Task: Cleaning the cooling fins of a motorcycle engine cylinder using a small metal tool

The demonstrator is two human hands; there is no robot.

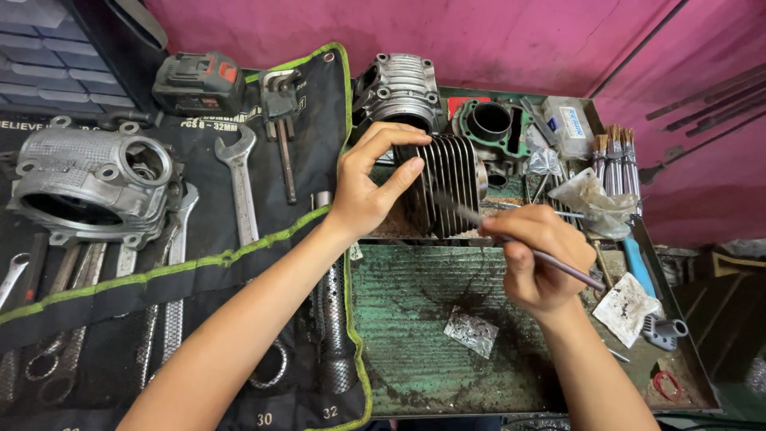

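Your left hand (pixel 369 187) is clamped on the finned cylinder (pixel 447 191) standing in the green tray (pixel 415 319), right hand (pixel 536 259) pinched around a thin brush (pixel 511 239) at the fins. Loosen that grip and it'll probably tip onto the gasket scrap (pixel 471 331)

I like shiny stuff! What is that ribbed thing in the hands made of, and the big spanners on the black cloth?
The finned cylinder, steadied by the left hand, looks like cast metal, probably aluminium: dull grey, with thin, dark, grimy ribs. The right hand holds a thin brush against it. The spanners look like steel: smooth, bright silver with a slight shine.
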